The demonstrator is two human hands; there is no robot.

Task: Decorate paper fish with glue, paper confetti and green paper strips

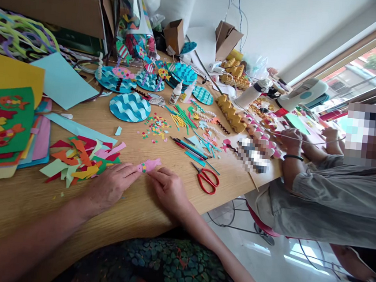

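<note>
A small pink paper fish (152,164) with coloured dots lies between my hands, low over the wooden table. My left hand (112,181) has its fingers together, the tips on the fish's head end. From the other side, my right hand (169,189) pinches at its lower edge; the exact grip is partly hidden by my fingers. Beside my left hand is a heap of coloured paper scraps (85,157). Red-handled scissors (207,180) lie to the right of my right hand. Beyond the fish are scattered paper dots (156,127) and several pens (190,149).
Blue wavy discs (130,107), some bearing paper fish, and glue bottles (175,93) stand farther back. Coloured paper sheets (7,119) are stacked at left. Yellow egg-carton strips (229,113) lie right of centre. Another person in a grey shirt (332,199) sits at right, hands over the table.
</note>
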